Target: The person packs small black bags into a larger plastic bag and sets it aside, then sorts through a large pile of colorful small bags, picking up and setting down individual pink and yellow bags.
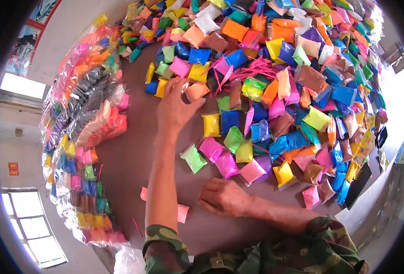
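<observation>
My left hand (178, 107) reaches to the near edge of a big heap of small plastic packets filled with coloured, clay-like material. Its thumb and fingers are spread around a light orange packet (196, 91) and touch it. A yellow packet (162, 86) lies beside the fingertips, partly covered by them. My right hand (225, 197) rests on the brown table (135, 150) with its fingers curled in, and no object shows in it. A pink packet (252, 171) and a magenta packet (226, 164) lie just beyond the right hand.
Pink twist-tie-like strips (257, 68) lie among the packets. Along the left side stand stacked clear bags (92, 114) of sorted packets. Two salmon packets lie near my left forearm, one of them (183, 213) to its right. A window (33, 223) is at the lower left.
</observation>
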Tool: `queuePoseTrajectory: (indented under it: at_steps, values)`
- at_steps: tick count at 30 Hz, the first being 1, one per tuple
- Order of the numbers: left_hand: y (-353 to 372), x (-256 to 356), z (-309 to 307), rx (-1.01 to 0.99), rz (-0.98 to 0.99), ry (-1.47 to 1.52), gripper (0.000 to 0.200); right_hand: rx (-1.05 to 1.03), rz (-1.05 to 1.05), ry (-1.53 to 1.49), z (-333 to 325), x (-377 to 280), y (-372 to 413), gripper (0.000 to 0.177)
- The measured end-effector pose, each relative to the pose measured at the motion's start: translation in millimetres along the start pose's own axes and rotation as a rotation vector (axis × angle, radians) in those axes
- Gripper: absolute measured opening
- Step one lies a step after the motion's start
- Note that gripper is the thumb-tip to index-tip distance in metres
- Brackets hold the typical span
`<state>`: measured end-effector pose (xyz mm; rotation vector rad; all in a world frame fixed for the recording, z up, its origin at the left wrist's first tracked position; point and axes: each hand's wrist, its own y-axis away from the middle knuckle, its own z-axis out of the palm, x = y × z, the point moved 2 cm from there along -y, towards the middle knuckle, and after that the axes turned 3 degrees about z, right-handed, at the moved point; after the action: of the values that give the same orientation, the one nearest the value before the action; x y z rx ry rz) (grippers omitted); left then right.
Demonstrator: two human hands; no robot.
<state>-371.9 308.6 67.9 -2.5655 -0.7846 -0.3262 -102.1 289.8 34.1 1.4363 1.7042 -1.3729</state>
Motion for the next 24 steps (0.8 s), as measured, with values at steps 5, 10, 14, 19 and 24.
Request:
queuePoseTrajectory:
  at_steps: [5,10,14,19,24]
  values:
    - [2.7,-6.5,10.3,0.024,0.044,0.009,0.045,0.006,0.009,-0.007,0.0,-1.3,1.4,0.017]
    - [76.6,3.5,-78.7,-0.165,-0.367,0.457,0.033,-0.004,-0.001,0.017,3.1,2.6,4.6,0.015]
    - [170.4,2.0,-123.7,-0.433,-0.688,0.447,0.035,0.045,0.041,0.037,3.4,0.2,2.3,0.015]
    - [236.9,8.0,-150.9,-0.216,-0.725,0.653,0.041,0.098,0.033,0.007,5.2,-0.2,1.6,0.014]
    - [271.7,-0.4,-158.3,-0.094,-0.684,0.61,0.03,0.064,0.035,0.022,4.0,-0.8,1.6,0.011]
